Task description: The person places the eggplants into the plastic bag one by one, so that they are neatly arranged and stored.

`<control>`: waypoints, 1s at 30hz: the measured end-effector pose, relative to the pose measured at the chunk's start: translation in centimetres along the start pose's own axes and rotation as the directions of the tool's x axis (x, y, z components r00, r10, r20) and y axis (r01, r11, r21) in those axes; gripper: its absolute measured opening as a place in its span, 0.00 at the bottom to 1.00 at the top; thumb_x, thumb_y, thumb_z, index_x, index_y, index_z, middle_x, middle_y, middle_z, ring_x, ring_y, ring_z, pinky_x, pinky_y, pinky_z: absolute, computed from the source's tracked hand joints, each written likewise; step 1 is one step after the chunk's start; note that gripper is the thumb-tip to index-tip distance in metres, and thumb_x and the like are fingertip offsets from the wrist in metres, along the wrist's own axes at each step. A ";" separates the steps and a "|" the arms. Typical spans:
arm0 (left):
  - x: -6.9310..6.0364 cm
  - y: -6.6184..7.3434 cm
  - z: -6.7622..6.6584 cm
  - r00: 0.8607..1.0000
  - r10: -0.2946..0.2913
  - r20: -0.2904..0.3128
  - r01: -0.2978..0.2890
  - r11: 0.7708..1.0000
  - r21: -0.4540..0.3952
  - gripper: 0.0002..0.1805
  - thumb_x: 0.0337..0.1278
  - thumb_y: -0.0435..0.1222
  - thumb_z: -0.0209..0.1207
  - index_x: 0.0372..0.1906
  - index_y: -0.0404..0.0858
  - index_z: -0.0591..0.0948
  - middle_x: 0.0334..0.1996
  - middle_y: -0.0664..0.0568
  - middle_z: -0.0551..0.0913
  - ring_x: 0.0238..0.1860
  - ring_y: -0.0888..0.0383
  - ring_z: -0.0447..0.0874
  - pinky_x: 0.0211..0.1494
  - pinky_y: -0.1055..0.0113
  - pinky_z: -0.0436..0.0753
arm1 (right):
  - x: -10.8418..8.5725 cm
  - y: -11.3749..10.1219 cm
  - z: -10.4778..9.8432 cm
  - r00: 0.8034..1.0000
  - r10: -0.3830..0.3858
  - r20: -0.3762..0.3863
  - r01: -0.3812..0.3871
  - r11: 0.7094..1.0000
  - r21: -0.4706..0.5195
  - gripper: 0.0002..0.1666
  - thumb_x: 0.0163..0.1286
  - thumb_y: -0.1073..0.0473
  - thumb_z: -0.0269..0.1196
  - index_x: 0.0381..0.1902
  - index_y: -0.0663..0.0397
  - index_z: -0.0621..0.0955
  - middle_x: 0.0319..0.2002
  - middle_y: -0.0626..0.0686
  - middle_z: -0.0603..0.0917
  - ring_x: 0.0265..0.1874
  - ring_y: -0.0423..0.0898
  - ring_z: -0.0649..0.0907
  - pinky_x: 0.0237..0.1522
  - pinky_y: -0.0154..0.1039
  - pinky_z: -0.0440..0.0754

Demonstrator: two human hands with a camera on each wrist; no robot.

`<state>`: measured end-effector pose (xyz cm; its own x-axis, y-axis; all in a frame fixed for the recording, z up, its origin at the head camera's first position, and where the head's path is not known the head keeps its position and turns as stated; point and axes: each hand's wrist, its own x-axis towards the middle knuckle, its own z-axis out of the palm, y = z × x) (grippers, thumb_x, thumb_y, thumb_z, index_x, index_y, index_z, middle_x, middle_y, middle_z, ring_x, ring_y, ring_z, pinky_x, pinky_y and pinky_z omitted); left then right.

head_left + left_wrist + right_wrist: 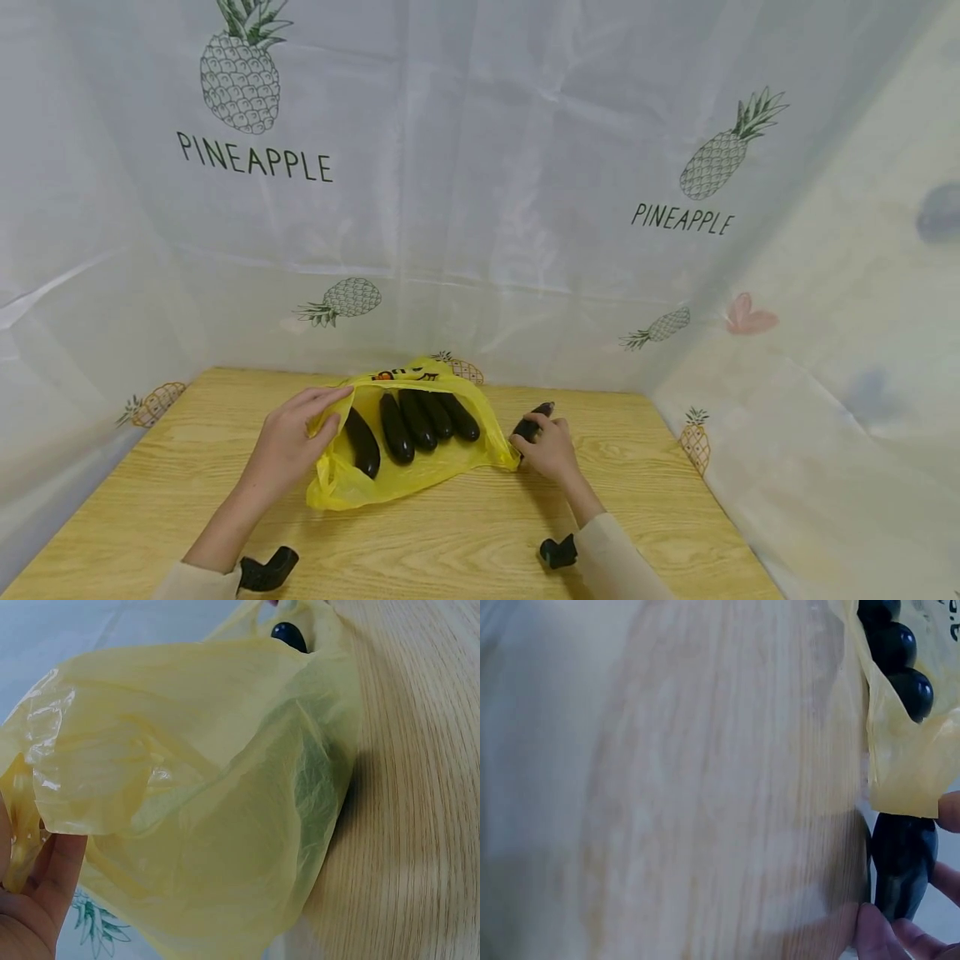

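Observation:
A yellow plastic bag [431, 487] lies on its side on the table, its mouth facing me. Several dark, glossy eggplants [395, 429] lie inside it, most of them close together and another eggplant [362, 443] apart at the left. My left hand [288, 442] pinches the left edge of the bag's mouth and holds it up. Just past the bag's right corner, my right hand [552, 452] grips one more eggplant [905, 855] outside the bag. That corner overlaps the gripped eggplant in the right wrist view; whether the fingers also touch the plastic, I cannot tell.
The wood-grain table [420, 550] extends in front of the bag and to both sides. A pale curtain [465, 208] printed with pineapples hangs behind and along the sides. Black wrist-worn pieces [270, 570] stick out near each sleeve.

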<state>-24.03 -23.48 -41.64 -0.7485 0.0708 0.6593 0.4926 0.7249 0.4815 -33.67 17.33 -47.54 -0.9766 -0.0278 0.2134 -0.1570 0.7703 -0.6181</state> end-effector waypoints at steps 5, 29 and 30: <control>0.1 0.1 0.0 1.000 0.010 -0.007 -0.010 1.000 0.001 0.25 0.64 0.25 0.69 0.66 0.38 0.85 0.56 0.45 0.87 0.23 0.68 0.66 0.19 0.70 0.69 | -0.1 0.0 -0.2 1.000 -0.004 0.006 0.004 1.000 0.008 0.32 0.71 0.53 0.71 0.69 0.61 0.80 0.61 0.74 0.72 0.48 0.63 0.80 0.44 0.55 0.82; 0.0 0.0 -0.1 1.000 0.004 -0.006 -0.004 1.000 0.003 0.25 0.65 0.25 0.69 0.66 0.39 0.86 0.55 0.45 0.87 0.20 0.69 0.64 0.19 0.71 0.69 | -1.0 1.2 -3.2 0.995 0.006 0.101 -0.012 0.998 0.063 0.34 0.69 0.67 0.68 0.72 0.63 0.76 0.55 0.70 0.83 0.49 0.63 0.85 0.35 0.46 0.83; 0.0 0.0 -0.1 1.000 0.002 -0.005 -0.002 1.000 0.003 0.25 0.65 0.25 0.69 0.66 0.39 0.85 0.55 0.45 0.87 0.20 0.68 0.64 0.19 0.71 0.69 | -1.0 1.2 -3.3 0.995 0.007 0.104 -0.014 0.998 0.062 0.34 0.69 0.66 0.68 0.73 0.62 0.76 0.55 0.69 0.84 0.50 0.63 0.85 0.36 0.47 0.84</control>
<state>-23.99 -23.54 -41.62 -0.7454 0.0693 0.6631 0.4928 0.7271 0.4780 -32.37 20.41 -46.00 -0.9877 -0.0881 0.1290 -0.1521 0.7299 -0.6664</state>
